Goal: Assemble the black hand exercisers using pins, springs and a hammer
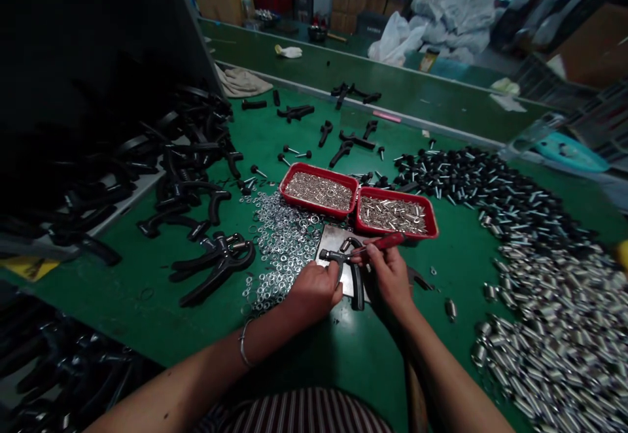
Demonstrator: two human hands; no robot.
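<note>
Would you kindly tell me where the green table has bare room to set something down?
Bare tabletop shows between the right red tray and the spring pile, and between the left forearm and black clamps. Crowded: washers beside the left hand, black-headed screws back right.

L hand (316,288) grips a black, curved-arm hand-gripper (358,289) over a flat silver metal plate (331,235); R hand (391,279) holds a slim red-handled tool (391,241), tip at the gripper. Just beyond both hands, 2 red rectangular plastic trays (314,208) w/ small silver metal pcs (314,189); L of L hand, loose silver ring washers (280,243); well R of R hand, heaped shiny metal coil springs (564,328).
</note>
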